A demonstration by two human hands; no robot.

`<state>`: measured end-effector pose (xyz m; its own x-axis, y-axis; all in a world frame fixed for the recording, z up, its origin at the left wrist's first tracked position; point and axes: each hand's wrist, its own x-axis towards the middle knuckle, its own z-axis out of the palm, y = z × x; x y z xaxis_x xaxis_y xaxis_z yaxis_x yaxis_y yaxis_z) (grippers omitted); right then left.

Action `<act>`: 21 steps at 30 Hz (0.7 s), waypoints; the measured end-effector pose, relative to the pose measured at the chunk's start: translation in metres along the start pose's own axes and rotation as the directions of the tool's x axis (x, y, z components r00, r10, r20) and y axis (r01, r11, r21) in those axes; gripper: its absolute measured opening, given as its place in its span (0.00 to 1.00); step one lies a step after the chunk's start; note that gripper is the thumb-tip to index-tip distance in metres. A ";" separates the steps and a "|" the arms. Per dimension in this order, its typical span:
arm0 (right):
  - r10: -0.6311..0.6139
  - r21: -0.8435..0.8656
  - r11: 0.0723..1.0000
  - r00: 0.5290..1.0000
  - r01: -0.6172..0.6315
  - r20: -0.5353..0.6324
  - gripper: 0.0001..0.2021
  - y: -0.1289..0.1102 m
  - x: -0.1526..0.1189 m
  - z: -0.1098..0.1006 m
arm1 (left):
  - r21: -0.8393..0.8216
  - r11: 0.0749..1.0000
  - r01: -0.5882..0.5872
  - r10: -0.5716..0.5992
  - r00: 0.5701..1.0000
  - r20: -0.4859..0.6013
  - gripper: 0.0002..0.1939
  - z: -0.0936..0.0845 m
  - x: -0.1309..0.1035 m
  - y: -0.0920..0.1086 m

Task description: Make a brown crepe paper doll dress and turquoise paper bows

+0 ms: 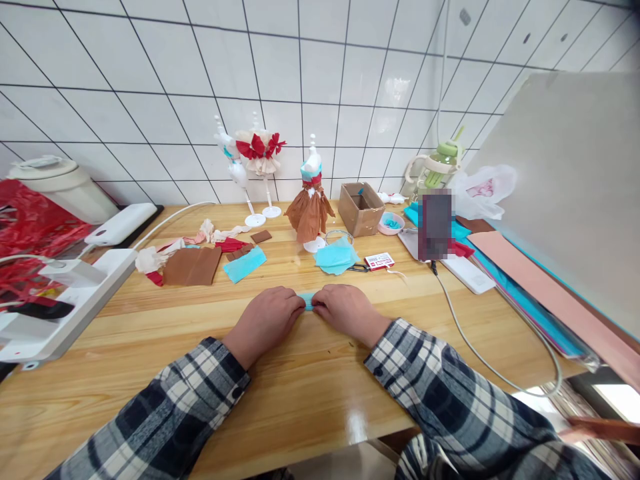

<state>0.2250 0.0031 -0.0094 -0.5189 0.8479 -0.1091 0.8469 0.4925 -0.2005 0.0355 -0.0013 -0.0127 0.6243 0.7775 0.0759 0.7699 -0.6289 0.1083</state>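
Observation:
Between my two hands is a small strip of light blue crepe paper (309,301), low over the wooden table. My left hand (267,319) pinches its left end, and my right hand (350,311) pinches the right end; the fingers hide most of the strip. Just beyond lie a blue paper piece (245,265) to the left and a stack of blue paper pieces (337,256) to the right. Behind them a small white mannequin (312,167) stands upright in a brown paper skirt with a blue and red top.
Two more mannequins (269,153) stand by the wall. Brown paper (193,266) and scraps lie left, near a power strip (75,303). A cardboard box (361,208), a pink bowl (391,223), a small red-and-white box (379,261) and a cable (480,363) are on the right.

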 end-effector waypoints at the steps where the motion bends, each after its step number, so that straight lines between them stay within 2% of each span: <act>1: -0.003 0.002 1.000 1.000 0.003 0.001 0.12 0.000 0.000 0.000 | -0.006 1.000 0.002 -0.002 1.000 0.000 0.13 0.000 0.000 0.000; 8: -0.032 0.012 0.999 0.998 0.032 -0.049 0.12 0.000 0.000 0.002 | -0.004 1.000 -0.013 0.013 1.000 0.009 0.15 0.000 0.002 0.000; 12: 0.003 0.007 1.000 1.000 -0.003 -0.028 0.12 0.001 -0.001 0.002 | 0.019 0.999 -0.041 0.041 0.999 -0.018 0.14 0.000 0.001 0.000; 21: 0.012 -0.010 1.000 1.000 -0.012 0.003 0.13 0.001 0.000 0.000 | -0.030 0.999 0.012 -0.011 1.000 0.025 0.14 -0.002 0.002 0.002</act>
<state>0.2265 0.0034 -0.0093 -0.5086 0.8534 -0.1142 0.8544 0.4839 -0.1894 0.0381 -0.0016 -0.0106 0.6187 0.7840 0.0502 0.7730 -0.6190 0.1393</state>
